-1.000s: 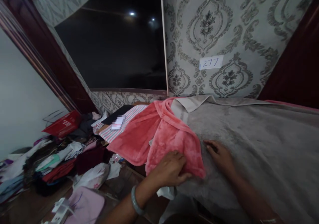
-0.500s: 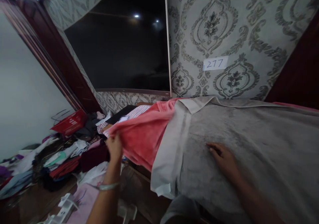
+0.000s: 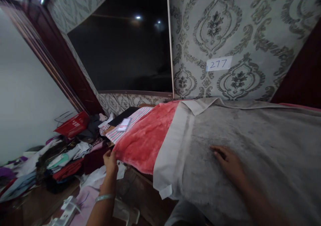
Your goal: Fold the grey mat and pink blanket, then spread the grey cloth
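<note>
A coral-red plush blanket (image 3: 147, 139) lies spread on the raised surface, its left corner pinched in my left hand (image 3: 110, 162). Across its right part lies a grey plush blanket (image 3: 240, 129) with a smooth pale-grey border (image 3: 167, 145); I cannot tell whether the red and grey are two faces of one piece. My right hand (image 3: 229, 162) is over the grey fabric, fingers loosely bent with the thumb apart, and nothing shows in it. Beyond the red edge a striped cloth (image 3: 140, 114) lies under a small blurred white item (image 3: 124, 124).
Heaped clothes (image 3: 67, 162) cover the floor at left, with a red basket (image 3: 74, 124) behind them. White plastic parts (image 3: 66, 212) lie at the lower left. A large dark television (image 3: 127, 48) hangs on the patterned wall, right of which is a paper marked 277 (image 3: 219, 64).
My left hand has moved down and slightly left with the red corner. The red fabric now lies flatter, and more of the striped cloth shows. My right hand has barely moved.
</note>
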Tool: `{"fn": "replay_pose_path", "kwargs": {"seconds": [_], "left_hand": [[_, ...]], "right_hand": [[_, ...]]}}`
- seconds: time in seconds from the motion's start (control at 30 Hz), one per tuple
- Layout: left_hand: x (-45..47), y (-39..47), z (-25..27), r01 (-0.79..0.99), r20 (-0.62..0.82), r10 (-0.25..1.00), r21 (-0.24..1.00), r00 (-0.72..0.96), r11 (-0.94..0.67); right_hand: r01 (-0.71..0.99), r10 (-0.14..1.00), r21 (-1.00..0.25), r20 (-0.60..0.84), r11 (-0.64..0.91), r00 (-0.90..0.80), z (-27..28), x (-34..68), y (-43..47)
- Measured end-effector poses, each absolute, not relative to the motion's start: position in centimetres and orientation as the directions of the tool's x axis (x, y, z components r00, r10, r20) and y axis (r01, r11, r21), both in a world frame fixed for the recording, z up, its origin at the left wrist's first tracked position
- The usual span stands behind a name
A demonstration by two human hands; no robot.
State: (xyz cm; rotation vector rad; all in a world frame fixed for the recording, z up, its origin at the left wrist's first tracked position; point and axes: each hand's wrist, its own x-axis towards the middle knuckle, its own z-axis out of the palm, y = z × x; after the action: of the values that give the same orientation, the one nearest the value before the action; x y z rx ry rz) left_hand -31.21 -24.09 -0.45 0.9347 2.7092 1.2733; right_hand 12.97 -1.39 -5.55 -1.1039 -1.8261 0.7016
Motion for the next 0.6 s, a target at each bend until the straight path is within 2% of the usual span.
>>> {"fn": "replay_pose_path", "kwargs": {"seconds": [0.13, 0.2, 0.23, 0.3, 0.33, 0.6], "left_hand": [[-32.1, -21.6, 1.1, 0.613, 0.437, 0.445, 0.672, -0.782, 0.416], [-31.8, -17.8, 2.0, 0.721, 0.531, 0.501, 0.597, -0.683, 0.351], [-31.7, -15.5, 2.4, 0.768, 0.517, 0.59, 0.554, -0.62, 0.322], [-31.3, -10.8, 3.3, 0.817, 0.38, 0.756, 0.461, -0.533, 0.345], [-31.3, -8.5, 3.6, 0.828, 0.343, 0.787, 0.441, -0.513, 0.347], [-34.0, 2.0, 5.2, 0.828, 0.194, 0.83, 0.348, -0.523, 0.44]], "right_hand": [[0.399, 0.881, -0.787, 0.401, 0.471, -0.251, -5.9, 12.8, -1.2], [0.403, 0.873, -0.775, 0.415, 0.486, -0.256, -6.1, 12.8, -1.2], [0.406, 0.872, -0.772, 0.418, 0.489, -0.255, -6.2, 12.8, -1.2], [0.411, 0.875, -0.773, 0.412, 0.483, -0.253, -6.2, 12.8, -1.2], [0.415, 0.878, -0.774, 0.406, 0.478, -0.254, -6.2, 12.8, -1.2], [0.437, 0.878, -0.762, 0.418, 0.478, -0.232, -5.9, 12.7, -1.2]]}}
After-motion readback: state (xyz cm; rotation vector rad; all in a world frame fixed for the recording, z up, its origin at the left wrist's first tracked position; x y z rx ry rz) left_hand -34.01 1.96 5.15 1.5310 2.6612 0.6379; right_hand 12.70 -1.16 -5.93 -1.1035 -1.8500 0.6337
